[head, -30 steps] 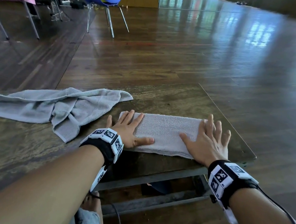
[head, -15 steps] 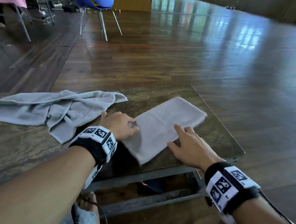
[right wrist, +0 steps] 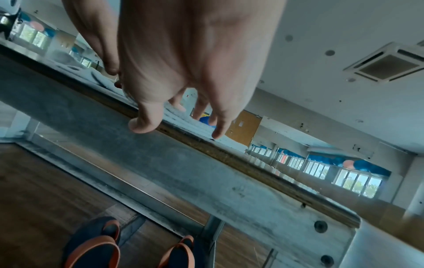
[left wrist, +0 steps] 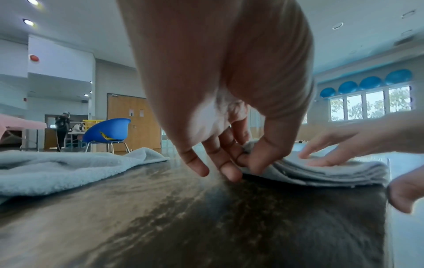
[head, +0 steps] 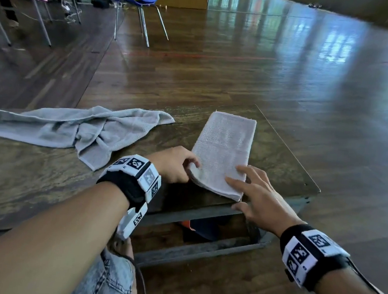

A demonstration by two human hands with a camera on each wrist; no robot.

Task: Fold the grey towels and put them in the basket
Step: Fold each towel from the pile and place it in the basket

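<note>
Folded towel point(head: 224, 151) lies near right front corner of table point(head: 22, 186), long side running away from person. Left hand point(head: 173, 162) pinches its near left corner, thumb over, fingers curled under (layers show in left wrist view). Right hand point(head: 259, 196) spread, fingertips point(head: 229, 180) resting on near end, thumb at table edge. Unfolded towel point(head: 67, 127) crumpled to left, well apart. Basket not visible.

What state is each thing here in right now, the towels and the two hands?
folded towel: folded into a narrow strip, flat on the table.
second towel: crumpled, unfolded.
left hand: pinches the folded towel's near left corner.
right hand: fingers straight, resting on its near end.
</note>
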